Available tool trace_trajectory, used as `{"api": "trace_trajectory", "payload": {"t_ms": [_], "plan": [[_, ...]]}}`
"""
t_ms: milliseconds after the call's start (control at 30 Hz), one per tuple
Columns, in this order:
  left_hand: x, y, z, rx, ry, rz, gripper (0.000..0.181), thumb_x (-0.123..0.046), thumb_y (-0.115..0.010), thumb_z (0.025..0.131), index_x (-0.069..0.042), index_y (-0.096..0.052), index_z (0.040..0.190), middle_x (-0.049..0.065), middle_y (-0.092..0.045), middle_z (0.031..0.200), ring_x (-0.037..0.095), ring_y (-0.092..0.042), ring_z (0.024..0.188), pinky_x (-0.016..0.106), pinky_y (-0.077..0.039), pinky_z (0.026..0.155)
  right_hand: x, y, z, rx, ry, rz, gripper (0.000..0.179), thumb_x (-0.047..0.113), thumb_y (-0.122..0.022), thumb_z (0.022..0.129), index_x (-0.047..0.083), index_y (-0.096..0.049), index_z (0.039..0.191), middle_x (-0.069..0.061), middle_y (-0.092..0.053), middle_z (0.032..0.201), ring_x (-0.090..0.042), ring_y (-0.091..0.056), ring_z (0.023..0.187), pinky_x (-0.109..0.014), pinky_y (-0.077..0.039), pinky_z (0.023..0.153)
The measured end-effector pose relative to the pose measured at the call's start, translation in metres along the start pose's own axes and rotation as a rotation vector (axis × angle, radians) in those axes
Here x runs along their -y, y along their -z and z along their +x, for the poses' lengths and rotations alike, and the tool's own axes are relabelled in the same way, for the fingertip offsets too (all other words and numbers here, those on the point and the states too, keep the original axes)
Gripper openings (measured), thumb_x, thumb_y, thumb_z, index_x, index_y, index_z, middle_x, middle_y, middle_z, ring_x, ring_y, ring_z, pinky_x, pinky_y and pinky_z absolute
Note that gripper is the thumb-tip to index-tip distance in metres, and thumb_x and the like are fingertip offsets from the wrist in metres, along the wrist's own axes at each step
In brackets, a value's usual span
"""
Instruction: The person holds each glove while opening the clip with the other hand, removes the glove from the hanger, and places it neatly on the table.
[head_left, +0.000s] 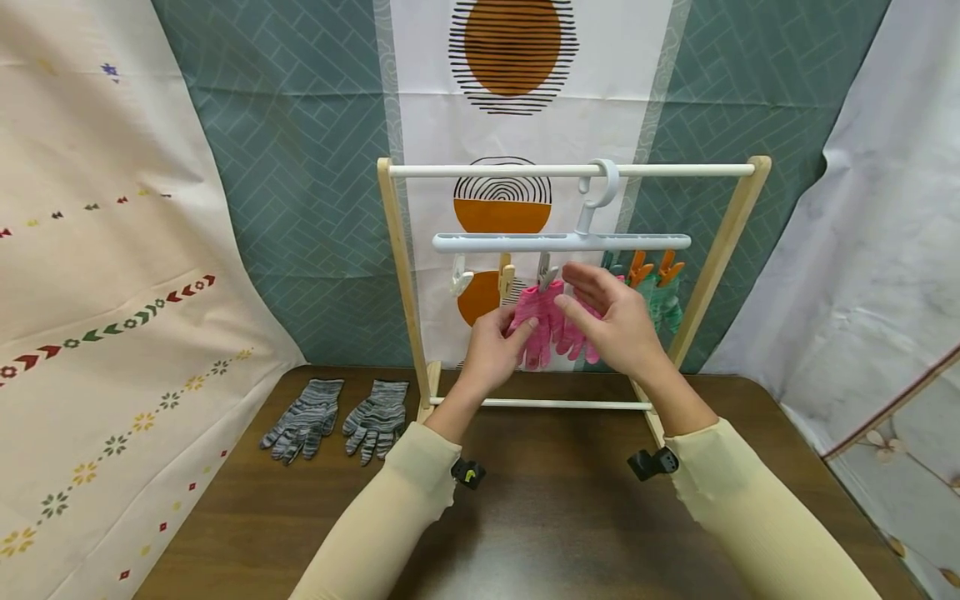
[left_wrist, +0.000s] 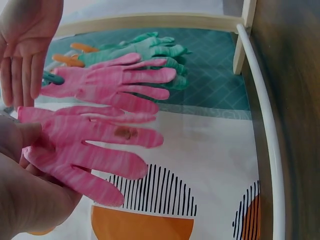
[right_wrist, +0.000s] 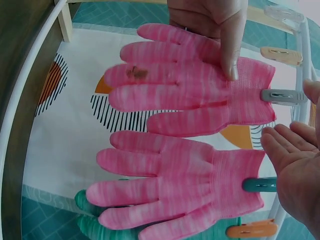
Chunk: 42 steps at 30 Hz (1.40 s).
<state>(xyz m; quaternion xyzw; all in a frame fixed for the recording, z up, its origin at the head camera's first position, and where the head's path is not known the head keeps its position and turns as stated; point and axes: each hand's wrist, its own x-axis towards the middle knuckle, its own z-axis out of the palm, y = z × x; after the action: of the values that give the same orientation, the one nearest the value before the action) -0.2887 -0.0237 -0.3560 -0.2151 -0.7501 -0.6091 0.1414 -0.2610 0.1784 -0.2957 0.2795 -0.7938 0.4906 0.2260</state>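
Note:
A pink knit glove (right_wrist: pixel 195 85) with a brown stain on one finger hangs from a grey clothespin (right_wrist: pixel 285 96) at its cuff. My left hand (head_left: pixel 489 346) pinches this glove near the cuff, thumb in front and fingers behind. Fingers extended, my right hand (head_left: pixel 621 327) is beside the grey clothespin and holds nothing. A second pink glove (right_wrist: pixel 185 180) hangs alongside from a teal clothespin (right_wrist: pixel 260 184). Both hang below a pale hanger (head_left: pixel 517 243), which is hooked on the white top bar (head_left: pixel 487 171) of a wooden rack.
Green gloves (head_left: pixel 663 304) hang at the hanger's right end from orange clothespins (head_left: pixel 669 268). To the left are a white clothespin (head_left: pixel 460 277) and a beige clothespin (head_left: pixel 506 277), holding nothing. Two grey striped gloves (head_left: pixel 306 419) lie on the brown table (head_left: pixel 540 517), left of the rack.

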Motion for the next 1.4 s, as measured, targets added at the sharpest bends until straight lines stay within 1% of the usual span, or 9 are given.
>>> {"api": "trace_trajectory", "payload": {"t_ms": [167,333,400,533,767,933,1133,1300,1400], "plan": [[0.000,0.006,-0.002,0.001,-0.013,-0.067,0.025,-0.016,-0.070,0.105,0.002,-0.073,0.122,0.012,-0.076,0.098,0.017,-0.067,0.079,0.028,-0.058,0.071,0.001,-0.004,0.003,0.006,0.000,-0.003,0.050,0.019,-0.072,0.104,0.002,-0.058,0.148,-0.016,-0.062,0.147,-0.029,-0.059,0.137,-0.043,-0.050,0.107],[0.000,0.013,-0.007,0.019,-0.002,-0.091,0.025,-0.018,-0.068,0.106,0.001,-0.073,0.123,0.010,-0.076,0.098,0.019,-0.072,0.081,0.033,-0.061,0.073,0.004,-0.010,0.006,0.011,-0.002,0.002,0.050,0.017,-0.071,0.104,0.000,-0.056,0.149,-0.016,-0.061,0.148,-0.030,-0.059,0.137,-0.042,-0.050,0.107],[-0.001,0.016,-0.009,0.027,0.005,-0.085,0.025,-0.019,-0.068,0.107,0.001,-0.073,0.121,0.010,-0.076,0.097,0.020,-0.073,0.080,0.034,-0.061,0.072,0.005,-0.012,0.006,0.015,-0.004,0.010,0.050,0.015,-0.070,0.105,-0.001,-0.055,0.150,-0.017,-0.061,0.149,-0.031,-0.059,0.137,-0.042,-0.050,0.107],[-0.004,0.020,-0.012,0.037,0.012,-0.062,0.025,-0.019,-0.067,0.107,0.001,-0.072,0.120,0.010,-0.076,0.095,0.021,-0.073,0.078,0.035,-0.061,0.070,0.006,-0.016,0.009,0.016,-0.014,0.012,0.050,0.018,-0.069,0.106,0.001,-0.055,0.151,-0.016,-0.062,0.146,-0.032,-0.062,0.134,-0.041,-0.052,0.106],[-0.008,0.028,-0.015,0.018,0.016,-0.014,0.027,-0.020,-0.067,0.107,0.002,-0.072,0.122,0.010,-0.077,0.094,0.020,-0.072,0.078,0.033,-0.061,0.069,0.008,-0.024,0.014,0.025,-0.036,0.013,0.051,0.021,-0.067,0.107,0.000,-0.054,0.152,-0.018,-0.067,0.138,-0.032,-0.067,0.126,-0.047,-0.054,0.104],[-0.009,0.033,-0.016,0.006,0.003,0.012,0.024,-0.019,-0.067,0.107,0.002,-0.073,0.118,0.010,-0.075,0.091,0.018,-0.068,0.074,0.030,-0.057,0.065,0.010,-0.029,0.020,0.032,-0.056,0.029,0.050,0.022,-0.063,0.110,-0.002,-0.053,0.152,-0.018,-0.067,0.139,-0.031,-0.066,0.126,-0.048,-0.052,0.107],[-0.007,0.037,-0.017,0.005,0.012,0.005,0.021,-0.018,-0.066,0.107,0.001,-0.073,0.115,0.008,-0.073,0.087,0.016,-0.066,0.071,0.027,-0.054,0.062,0.009,-0.035,0.026,0.032,-0.081,0.106,0.046,0.021,-0.061,0.110,-0.002,-0.056,0.150,-0.018,-0.067,0.138,-0.029,-0.065,0.127,-0.047,-0.050,0.109],[-0.007,0.038,-0.018,0.016,0.026,-0.044,0.023,-0.018,-0.067,0.107,0.002,-0.072,0.118,0.010,-0.075,0.089,0.018,-0.070,0.074,0.029,-0.058,0.065,0.008,-0.041,0.029,0.018,-0.110,0.179,0.049,0.024,-0.061,0.110,-0.002,-0.055,0.151,-0.015,-0.066,0.142,-0.026,-0.062,0.132,-0.042,-0.048,0.112],[-0.008,0.038,-0.018,0.034,0.035,-0.088,0.026,-0.018,-0.066,0.108,0.003,-0.070,0.120,0.013,-0.075,0.092,0.020,-0.072,0.077,0.032,-0.061,0.069,0.009,-0.044,0.030,-0.003,-0.113,0.247,0.048,0.023,-0.062,0.110,-0.003,-0.055,0.150,-0.016,-0.068,0.139,-0.025,-0.062,0.131,-0.037,-0.048,0.111]]}}
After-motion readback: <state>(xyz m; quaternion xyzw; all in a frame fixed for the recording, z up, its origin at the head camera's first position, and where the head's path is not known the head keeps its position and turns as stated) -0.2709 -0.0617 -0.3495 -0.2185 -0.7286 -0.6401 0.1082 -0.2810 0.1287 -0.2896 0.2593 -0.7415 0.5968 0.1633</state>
